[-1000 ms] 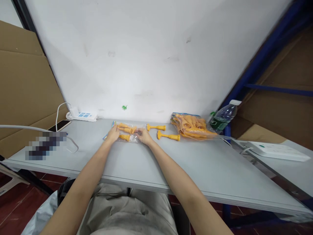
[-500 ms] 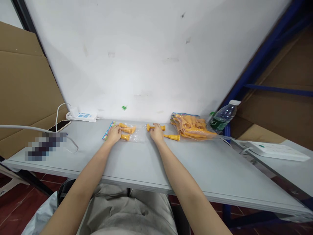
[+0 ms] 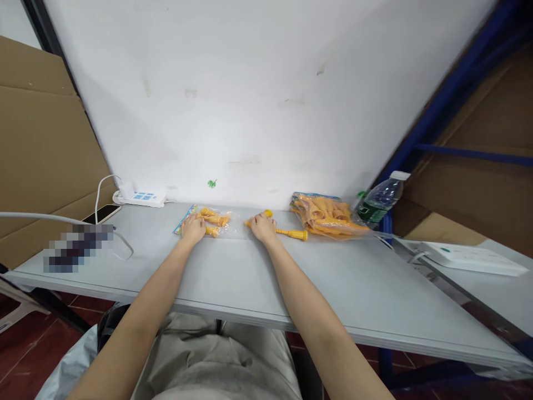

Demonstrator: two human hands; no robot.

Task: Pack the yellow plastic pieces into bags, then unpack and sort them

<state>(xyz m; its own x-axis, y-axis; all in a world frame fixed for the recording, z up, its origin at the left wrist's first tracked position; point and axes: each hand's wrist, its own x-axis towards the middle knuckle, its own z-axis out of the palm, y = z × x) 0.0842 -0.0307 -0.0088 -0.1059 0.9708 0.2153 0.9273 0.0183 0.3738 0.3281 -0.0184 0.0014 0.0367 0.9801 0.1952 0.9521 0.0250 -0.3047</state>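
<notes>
Bottle label (image 3: 372, 211) — unreadable; right hand (image 3: 263, 226) gripping orange piece (image 3: 268, 213), left hand (image 3: 193, 229) on bag (image 3: 234, 230) — grip unclear.

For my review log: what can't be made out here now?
All in the head view:
Yellow piece under the right hand: mostly covered by that hand.
Part of the clear bag: covered by the left hand.
Print on the bag's header: too small to read.
Dark object at left: blurred into pixels.
Left cardboard: cut off by the left edge.
</notes>
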